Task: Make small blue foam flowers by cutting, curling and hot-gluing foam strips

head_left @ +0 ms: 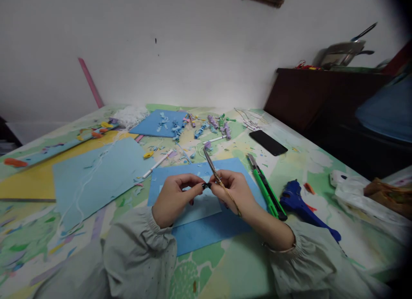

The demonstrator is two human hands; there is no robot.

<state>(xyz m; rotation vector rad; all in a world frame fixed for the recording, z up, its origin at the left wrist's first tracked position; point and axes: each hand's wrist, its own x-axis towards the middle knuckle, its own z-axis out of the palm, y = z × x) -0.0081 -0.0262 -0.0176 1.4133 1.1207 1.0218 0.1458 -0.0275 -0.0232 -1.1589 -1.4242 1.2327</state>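
Note:
My left hand (175,196) is closed in a pinch, its thumb and fingertips meeting those of the other hand. Whatever lies between the fingertips is too small or hidden to make out. My right hand (236,191) is closed too, with a pair of scissors (210,161) resting in it, metal blades pointing up and away and gold-coloured handles towards the wrist. Beneath both hands lie a light blue sheet (198,212) and a larger, darker blue sheet (206,236).
Right of the hands lie a green utility knife (265,189), a blue glue gun (298,200) and a black phone (268,142). To the left are a light blue sheet (103,174) and yellow sheet (28,181). Curled foam pieces (201,130) and white yarn (130,117) sit behind.

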